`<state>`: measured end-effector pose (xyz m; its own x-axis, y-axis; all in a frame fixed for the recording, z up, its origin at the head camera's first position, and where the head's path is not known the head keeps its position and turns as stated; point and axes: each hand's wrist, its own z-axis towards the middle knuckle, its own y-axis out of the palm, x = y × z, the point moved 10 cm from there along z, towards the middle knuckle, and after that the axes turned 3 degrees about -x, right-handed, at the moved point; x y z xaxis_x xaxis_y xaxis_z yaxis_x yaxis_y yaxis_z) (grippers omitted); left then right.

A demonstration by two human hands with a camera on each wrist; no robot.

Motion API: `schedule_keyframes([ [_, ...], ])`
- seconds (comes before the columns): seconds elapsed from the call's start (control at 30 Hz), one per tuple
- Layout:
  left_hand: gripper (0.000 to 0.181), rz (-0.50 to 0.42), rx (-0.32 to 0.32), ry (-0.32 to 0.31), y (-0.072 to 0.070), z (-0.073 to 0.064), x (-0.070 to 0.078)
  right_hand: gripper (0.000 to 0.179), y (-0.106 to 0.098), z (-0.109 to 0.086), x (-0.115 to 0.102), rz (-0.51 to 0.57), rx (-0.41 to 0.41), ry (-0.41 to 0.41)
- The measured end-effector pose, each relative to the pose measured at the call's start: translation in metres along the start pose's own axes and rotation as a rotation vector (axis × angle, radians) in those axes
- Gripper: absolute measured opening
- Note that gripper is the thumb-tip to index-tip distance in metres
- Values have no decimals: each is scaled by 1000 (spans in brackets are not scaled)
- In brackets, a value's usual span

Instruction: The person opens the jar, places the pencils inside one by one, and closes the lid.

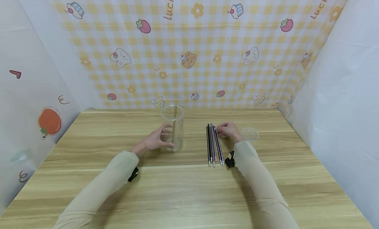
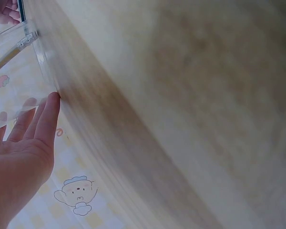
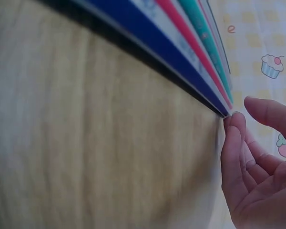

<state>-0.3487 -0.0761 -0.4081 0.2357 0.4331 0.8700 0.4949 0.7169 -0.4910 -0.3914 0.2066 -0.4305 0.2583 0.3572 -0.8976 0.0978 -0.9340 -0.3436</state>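
Note:
A tall clear plastic jar stands upright on the table, with one gold-brown pencil leaning inside it. In the left wrist view, that pencil's eraser end is down at the jar's base. My left hand holds the jar from the left, thumb in front and fingers behind. To the right lies a row of several pencils in dark, blue, red and green colours, eraser ends towards me. My right hand is at their far ends, with fingertips right at the pencil tips and the thumb held apart.
A round clear lid lies flat on the table, just right of my right hand. A yellow checked cloth hangs along the table's back edge. White sheets close off both sides.

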Motion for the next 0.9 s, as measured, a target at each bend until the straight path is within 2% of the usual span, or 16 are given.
schedule_keyframes([
  [0.23, 81, -4, 5, -4, 0, 1, -1, 26, 5, 6, 4, -117, 30, 15],
  [0.9, 83, -19, -1, 1, 1, 1, -1, 27, 13, 6, 2, -52, 22, 50],
])
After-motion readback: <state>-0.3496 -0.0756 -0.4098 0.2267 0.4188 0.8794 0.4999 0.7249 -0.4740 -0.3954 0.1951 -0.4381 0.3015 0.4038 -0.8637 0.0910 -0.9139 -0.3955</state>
